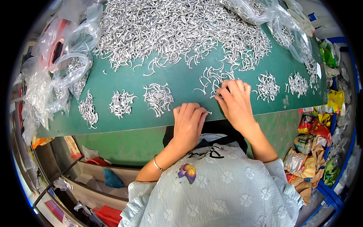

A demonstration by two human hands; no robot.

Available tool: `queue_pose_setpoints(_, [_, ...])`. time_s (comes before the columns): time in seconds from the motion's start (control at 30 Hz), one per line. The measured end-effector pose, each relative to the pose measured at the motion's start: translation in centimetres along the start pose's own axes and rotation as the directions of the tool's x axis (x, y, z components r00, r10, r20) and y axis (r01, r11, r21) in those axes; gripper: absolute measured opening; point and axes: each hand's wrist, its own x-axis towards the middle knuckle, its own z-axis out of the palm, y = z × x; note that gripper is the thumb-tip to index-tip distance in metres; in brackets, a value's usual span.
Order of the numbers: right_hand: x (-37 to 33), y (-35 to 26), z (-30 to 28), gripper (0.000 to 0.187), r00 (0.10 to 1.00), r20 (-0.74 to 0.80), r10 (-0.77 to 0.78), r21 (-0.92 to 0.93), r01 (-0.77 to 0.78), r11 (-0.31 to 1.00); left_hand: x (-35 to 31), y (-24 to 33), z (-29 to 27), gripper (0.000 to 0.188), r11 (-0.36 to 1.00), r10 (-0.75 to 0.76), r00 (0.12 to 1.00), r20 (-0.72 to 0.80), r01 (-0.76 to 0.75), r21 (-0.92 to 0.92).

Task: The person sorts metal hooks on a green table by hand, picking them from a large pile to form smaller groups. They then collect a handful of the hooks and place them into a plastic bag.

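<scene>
The left hand (188,123) has its grip closed on a curved silver piece (209,112), one end poking out past the fingers above the counter's (124,77) near edge. The right hand's (238,106) grip, thumb and fingertips bent close together, touches a loose scatter (210,78) of similar pieces; whether it clamps one I cannot tell. Three small piles (159,99) lie leftward, more rightward, with a large heap (170,26) beyond and clear plastic bags (85,34) at the left.

The pale-blue top (223,189) bears a purple-orange butterfly (187,173).
</scene>
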Motion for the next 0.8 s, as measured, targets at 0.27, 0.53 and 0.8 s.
queue_pose_setpoints(0.27, [-0.4,0.4,0.3,0.018,0.998,0.038,-0.057,0.023,0.056,0.998,0.2,0.1,0.0,0.022,1.000,0.004,1.000,-0.009,-0.004,-0.013])
queue_pose_setpoints(0.53, [-1.2,2.4,-2.2,0.015,0.992,-0.056,0.116,0.083,-0.111,0.990,-0.1,-0.1,0.2,0.022,1.000,-0.002,1.000,-0.025,0.001,-0.017])
queue_pose_setpoints(0.8, [1.1,1.2,0.3,0.014,0.985,-0.150,0.083,0.185,-0.055,0.981,0.3,0.0,0.3,0.023,1.000,0.009,1.000,-0.001,-0.009,-0.008])
